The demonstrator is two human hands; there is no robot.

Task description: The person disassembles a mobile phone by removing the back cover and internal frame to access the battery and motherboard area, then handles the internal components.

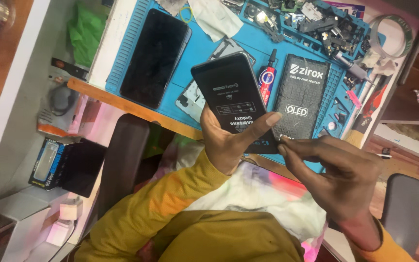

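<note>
You are gripping the flat black phone panel in your left hand; your right hand is pinching its film at the lower corner, so be peeling slowly.

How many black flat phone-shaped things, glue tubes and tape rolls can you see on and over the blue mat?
Black phone-shaped things: 3: phone screen held in the left hand, with the right hand pinching at its corner; dark phone lying on the blue mat; black patterned box
Glue tubes: 1: red-labelled tube
Tape rolls: 1: tape roll
Total: 5
</note>
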